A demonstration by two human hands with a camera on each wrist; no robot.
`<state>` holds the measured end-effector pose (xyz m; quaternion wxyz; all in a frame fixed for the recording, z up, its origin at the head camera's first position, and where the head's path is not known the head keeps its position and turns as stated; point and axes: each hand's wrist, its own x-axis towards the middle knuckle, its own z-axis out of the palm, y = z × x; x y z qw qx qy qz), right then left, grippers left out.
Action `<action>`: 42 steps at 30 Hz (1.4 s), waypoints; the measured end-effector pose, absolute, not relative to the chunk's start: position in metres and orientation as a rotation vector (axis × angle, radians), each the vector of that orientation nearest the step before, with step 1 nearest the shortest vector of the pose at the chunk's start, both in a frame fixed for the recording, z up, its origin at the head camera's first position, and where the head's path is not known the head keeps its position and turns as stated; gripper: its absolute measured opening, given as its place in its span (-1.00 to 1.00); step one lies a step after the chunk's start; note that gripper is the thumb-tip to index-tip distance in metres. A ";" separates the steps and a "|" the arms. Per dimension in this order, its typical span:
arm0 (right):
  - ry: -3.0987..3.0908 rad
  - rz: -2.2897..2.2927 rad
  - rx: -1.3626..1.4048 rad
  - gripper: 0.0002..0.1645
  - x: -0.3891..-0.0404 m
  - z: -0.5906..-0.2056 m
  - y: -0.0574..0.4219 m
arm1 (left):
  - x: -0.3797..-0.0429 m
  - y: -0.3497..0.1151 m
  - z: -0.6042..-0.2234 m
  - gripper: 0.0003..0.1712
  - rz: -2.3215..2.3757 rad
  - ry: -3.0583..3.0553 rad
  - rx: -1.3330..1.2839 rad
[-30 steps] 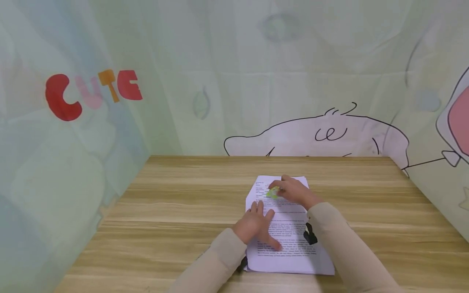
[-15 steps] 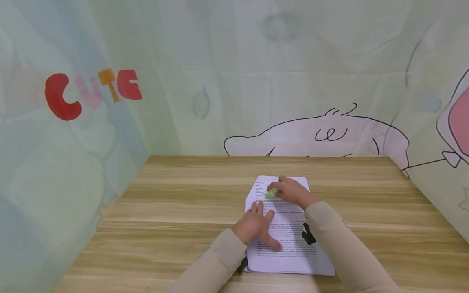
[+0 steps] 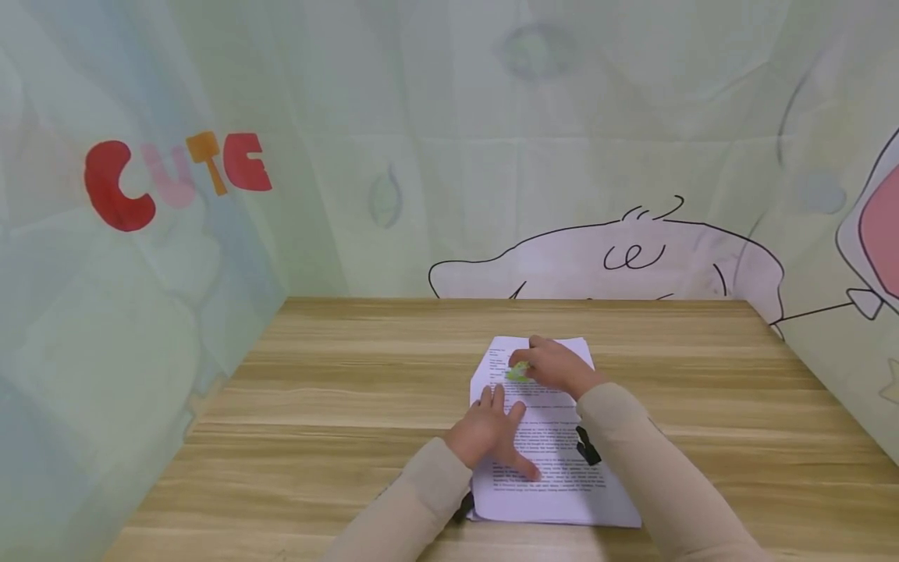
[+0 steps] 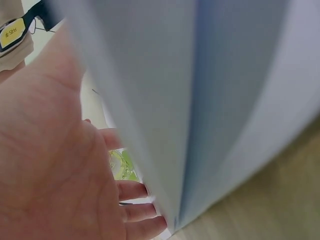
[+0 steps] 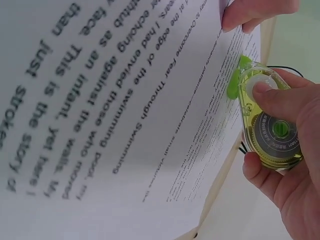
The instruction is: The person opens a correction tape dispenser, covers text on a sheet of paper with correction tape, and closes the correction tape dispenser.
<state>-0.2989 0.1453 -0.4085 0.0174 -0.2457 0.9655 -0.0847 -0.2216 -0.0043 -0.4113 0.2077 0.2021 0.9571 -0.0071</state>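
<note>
A stack of printed paper lies on the table. On its left half rests my left hand, fingers spread across the top sheet; the left wrist view shows its palm beside the sheets' edges. Near the top of the page, my right hand grips a clear yellow-green correction tape dispenser. The right wrist view shows the thumb on its side and fingers beneath. The green tip points at the printed lines and appears to touch the paper. Any tape laid down is too small to make out.
The wooden table extends around the stack on all sides. Behind it and to the sides hang pale green printed curtains with cartoon figures and red, pink and orange letters. Black wrist straps show at both sleeves.
My right hand has slid slightly left across the upper page with the correction tape dispenser. The left hand and the paper stack stay in place.
</note>
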 end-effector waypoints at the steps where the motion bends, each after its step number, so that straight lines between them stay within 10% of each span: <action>1: 2.996 -0.240 -0.753 -0.70 -0.299 -0.408 0.144 | -0.222 -0.004 -0.411 0.25 -0.011 2.664 0.562; 42: 3.048 -0.041 -0.906 -0.70 -0.296 -0.407 0.147 | -0.224 -0.004 -0.413 0.25 0.056 2.640 0.539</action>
